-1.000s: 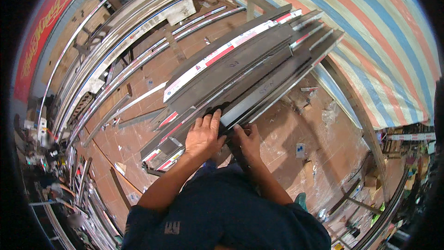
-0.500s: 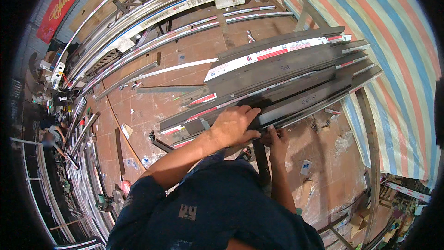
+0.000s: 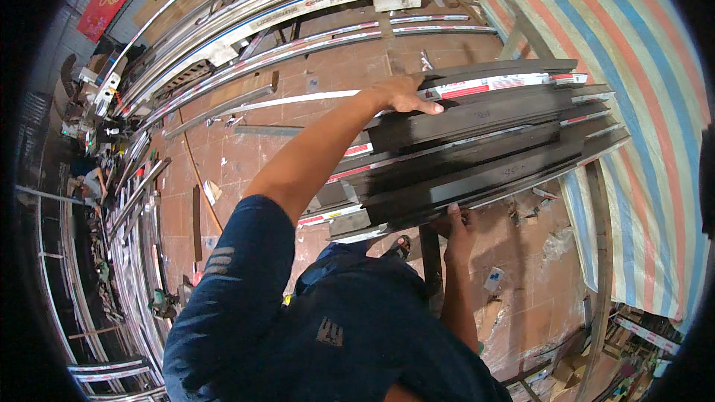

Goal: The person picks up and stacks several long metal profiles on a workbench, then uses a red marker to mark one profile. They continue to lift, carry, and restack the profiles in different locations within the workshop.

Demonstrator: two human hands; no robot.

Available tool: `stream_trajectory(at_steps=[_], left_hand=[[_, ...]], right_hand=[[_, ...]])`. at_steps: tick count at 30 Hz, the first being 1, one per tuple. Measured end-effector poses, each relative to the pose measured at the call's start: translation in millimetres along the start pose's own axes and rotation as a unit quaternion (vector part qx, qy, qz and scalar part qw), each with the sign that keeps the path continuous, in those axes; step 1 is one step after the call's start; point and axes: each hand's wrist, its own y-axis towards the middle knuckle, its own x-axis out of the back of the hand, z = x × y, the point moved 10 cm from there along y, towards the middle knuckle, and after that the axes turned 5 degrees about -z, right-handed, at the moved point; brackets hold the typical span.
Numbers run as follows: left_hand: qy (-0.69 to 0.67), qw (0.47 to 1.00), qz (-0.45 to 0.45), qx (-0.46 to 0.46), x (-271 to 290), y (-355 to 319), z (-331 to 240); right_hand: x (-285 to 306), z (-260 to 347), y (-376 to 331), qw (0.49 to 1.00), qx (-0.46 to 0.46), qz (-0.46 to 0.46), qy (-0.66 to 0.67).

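Observation:
Several long dark grey metal profiles (image 3: 477,115) lie side by side in front of me, some with white-and-red protective film and pen marks. My left hand (image 3: 406,97) reaches across to the farthest film-covered profile. Its thumb lies over the profile's near side, and the fingers curl over the far edge, partly hidden. At the near edge, my right hand (image 3: 458,232) pinches the nearest dark metal profile (image 3: 491,179), thumb on top and fingers underneath. Shorter profile ends stick out to the left below my left forearm.
A striped plastic sheet (image 3: 633,104) hangs at the right. Behind the profiles stand a long white machine bed (image 3: 320,4) and film-covered bars on the tiled floor (image 3: 514,268). More bars (image 3: 141,253) lie at the left, where another person (image 3: 91,182) is at work.
My left hand has left the nearest profile and moved far across to the outermost one. My right hand stays at the near edge. The view has shifted slightly.

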Motion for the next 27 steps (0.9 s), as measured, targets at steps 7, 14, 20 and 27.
stream_trajectory(at_steps=[7, 14, 20, 27], left_hand=[[-0.037, 0.995, 0.065, -0.065, -6, 18, -21], [-0.039, 0.995, 0.05, -0.082, -21, 46, -15], [-0.017, 0.987, 0.133, -0.085, -30, 57, -19], [0.021, 0.99, 0.073, -0.115, -8, 33, -42]], right_hand=[[2, 12, -6, 0.999, -0.018, -0.015, -0.023], [-1, 15, -29, 0.991, -0.09, -0.086, 0.039], [-26, 64, -29, 0.995, -0.003, -0.076, -0.064], [-21, 79, -18, 0.988, 0.033, -0.105, -0.109]])
